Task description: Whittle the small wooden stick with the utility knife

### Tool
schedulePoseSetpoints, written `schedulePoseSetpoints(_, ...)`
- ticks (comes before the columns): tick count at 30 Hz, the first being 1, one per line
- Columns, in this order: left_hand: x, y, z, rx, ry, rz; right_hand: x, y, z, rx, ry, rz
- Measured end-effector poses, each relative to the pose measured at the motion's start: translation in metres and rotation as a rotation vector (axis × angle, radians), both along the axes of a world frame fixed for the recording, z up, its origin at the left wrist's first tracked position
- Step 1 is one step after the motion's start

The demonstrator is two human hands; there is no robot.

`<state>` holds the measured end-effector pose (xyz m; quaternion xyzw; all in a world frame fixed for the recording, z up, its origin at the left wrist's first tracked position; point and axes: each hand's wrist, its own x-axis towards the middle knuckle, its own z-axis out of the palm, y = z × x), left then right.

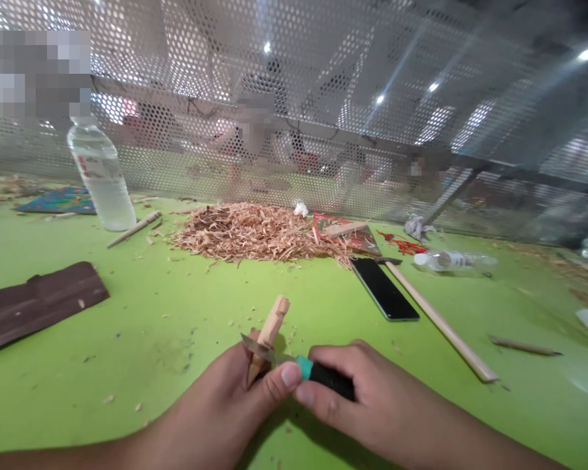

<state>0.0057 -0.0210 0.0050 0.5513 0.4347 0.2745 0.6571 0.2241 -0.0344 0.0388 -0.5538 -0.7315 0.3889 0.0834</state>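
Note:
My left hand (235,398) is closed round the lower part of a small carved wooden stick (275,320), whose pale notched end points up and away from me. In my right hand (367,391) is a carving knife (330,380) with a black and teal handle. Its short blade crosses the stick just above my left fingers and points left. My left thumb rests by the base of the blade, near the teal collar. The fingers under the stick are mostly hidden.
A heap of wood shavings (249,232) lies ahead on the green table (186,418). Right of it are a phone (386,288), a long-handled hammer-like tool (441,320), a pencil (524,345) and a lying bottle (455,262). A water bottle (102,176) and brown sheet (44,300) stand left.

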Motion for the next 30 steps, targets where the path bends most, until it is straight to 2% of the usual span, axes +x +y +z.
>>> schedulePoseSetpoints(7, 0.002, 0.0, -0.008, 0.012, -0.061, -0.026, -0.008, -0.005, -0.004, 0.139, -0.092, -0.023)
schedulePoseSetpoints(15, 0.002, 0.001, -0.007, -0.117, -0.246, -0.045, -0.005, -0.004, -0.012, 0.219, -0.139, -0.042)
schedulePoseSetpoints(19, 0.005, -0.001, -0.002, -0.234, -0.342, -0.071, -0.004, -0.004, -0.011, 0.192, -0.1, -0.043)
schedulePoseSetpoints(27, 0.003, -0.002, -0.007, -0.227, -0.396, -0.086, -0.003, -0.006, -0.009, 0.144, -0.059, -0.05)
schedulePoseSetpoints(30, 0.003, -0.003, -0.004, -0.228, -0.408, -0.088, -0.002, -0.006, -0.007, 0.126, -0.068, -0.049)
